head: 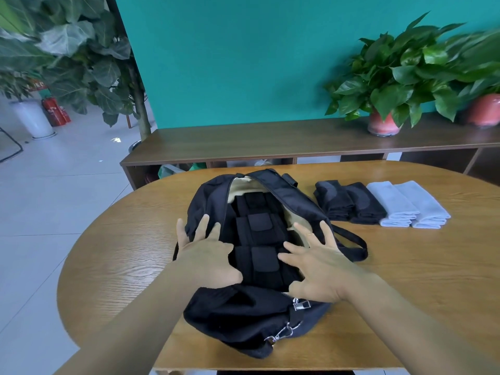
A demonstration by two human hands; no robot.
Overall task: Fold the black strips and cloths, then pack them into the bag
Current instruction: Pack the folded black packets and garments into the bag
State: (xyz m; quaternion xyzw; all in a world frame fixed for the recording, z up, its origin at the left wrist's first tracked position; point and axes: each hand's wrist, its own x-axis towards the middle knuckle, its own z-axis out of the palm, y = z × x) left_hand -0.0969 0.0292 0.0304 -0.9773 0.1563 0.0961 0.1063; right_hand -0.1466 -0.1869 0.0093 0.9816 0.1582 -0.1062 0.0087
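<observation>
The packing step is in hand: folded black strips (257, 239) lie inside the open bag (216, 315) on the desk (405, 293). Both hands, left (208, 255) and right (313, 263), spread wide, holding nothing. Beside the bag, folded cloths (378, 204) wait; probably next.

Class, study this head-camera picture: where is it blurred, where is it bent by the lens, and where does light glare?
Head view: the plants at the right edge are smeared by motion blur, while the bag and both hands stay fairly sharp; the wide lens bows the table edge and tilts the wall; soft window glare sheens the tabletop's left side.
</observation>
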